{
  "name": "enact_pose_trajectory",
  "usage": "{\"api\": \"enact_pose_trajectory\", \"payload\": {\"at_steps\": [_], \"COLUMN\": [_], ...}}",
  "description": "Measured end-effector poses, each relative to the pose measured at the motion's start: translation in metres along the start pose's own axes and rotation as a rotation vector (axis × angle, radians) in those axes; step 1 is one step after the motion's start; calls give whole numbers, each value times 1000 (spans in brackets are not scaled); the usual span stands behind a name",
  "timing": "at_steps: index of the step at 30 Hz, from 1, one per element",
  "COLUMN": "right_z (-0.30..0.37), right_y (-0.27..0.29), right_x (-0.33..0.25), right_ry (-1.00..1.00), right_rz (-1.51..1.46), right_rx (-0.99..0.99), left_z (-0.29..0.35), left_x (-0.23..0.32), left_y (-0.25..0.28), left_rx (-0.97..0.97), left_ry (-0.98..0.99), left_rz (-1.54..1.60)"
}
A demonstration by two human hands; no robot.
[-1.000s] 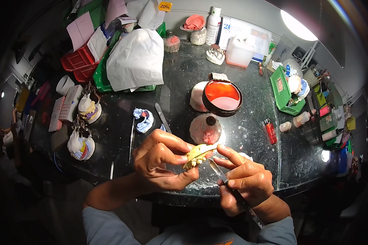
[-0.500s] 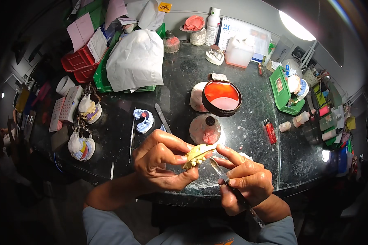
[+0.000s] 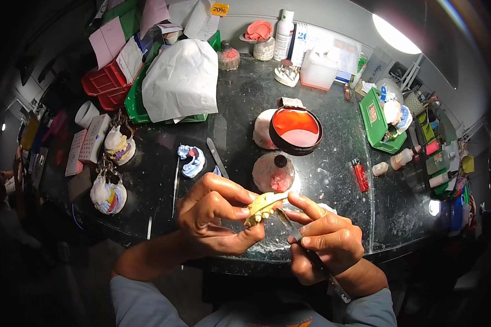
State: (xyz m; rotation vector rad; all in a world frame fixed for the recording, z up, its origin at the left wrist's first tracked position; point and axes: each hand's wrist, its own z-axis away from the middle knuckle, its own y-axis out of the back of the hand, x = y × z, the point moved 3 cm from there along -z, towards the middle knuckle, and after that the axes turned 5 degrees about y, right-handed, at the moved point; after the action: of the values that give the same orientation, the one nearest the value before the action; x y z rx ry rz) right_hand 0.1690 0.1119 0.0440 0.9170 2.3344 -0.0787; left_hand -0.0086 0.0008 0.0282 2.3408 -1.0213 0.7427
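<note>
My left hand (image 3: 215,215) pinches a yellow dental cast (image 3: 260,209) between thumb and fingers, its row of teeth turned down toward me. My right hand (image 3: 330,242) is closed around the dark handle of a wax knife (image 3: 315,258). The knife's blade tip rests close by the right end of the cast; whether it touches cannot be made out. My right index fingertip reaches the cast's far right edge. Just beyond the cast stands a glass spirit lamp (image 3: 273,173) with a black cap and pinkish contents.
Behind the lamp sits a round pan of red wax (image 3: 295,129). Left lie a blue dental impression (image 3: 191,161), a metal spatula (image 3: 217,157) and two mounted casts (image 3: 108,194). A red lighter (image 3: 360,175) and a green tray (image 3: 383,122) are to the right.
The wax knife has shifted slightly up and left, its blade rolled a little, and my right hand's lower fingers moved with it. My left hand and the cast stay in place.
</note>
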Motion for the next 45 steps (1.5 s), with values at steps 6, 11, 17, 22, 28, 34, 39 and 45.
{"api": "enact_pose_trajectory", "payload": {"at_steps": [6,11,17,22,28,34,39,45], "right_z": [-3,-1,-2,2,-2,-2,0,2], "right_y": [3,3,3,2,4,2,4,2], "right_x": [-3,0,-2,0,-2,0,0,6], "right_ry": [-24,19,-13,-7,-19,7,22,-8], "right_rz": [12,-7,3,-32,3,29,-2,10], "right_rx": [-127,-48,-142,0,-124,-167,-46,98], "left_z": [0,0,3,-1,3,3,-1,-5], "left_x": [0,0,-2,1,-2,-2,2,-3], "left_y": [0,-1,0,0,0,-1,0,-1], "left_rx": [5,16,27,-15,13,16,3,19], "left_ry": [8,16,21,1,16,21,11,87], "left_rz": [-11,7,18,-27,8,23,-5,55]}}
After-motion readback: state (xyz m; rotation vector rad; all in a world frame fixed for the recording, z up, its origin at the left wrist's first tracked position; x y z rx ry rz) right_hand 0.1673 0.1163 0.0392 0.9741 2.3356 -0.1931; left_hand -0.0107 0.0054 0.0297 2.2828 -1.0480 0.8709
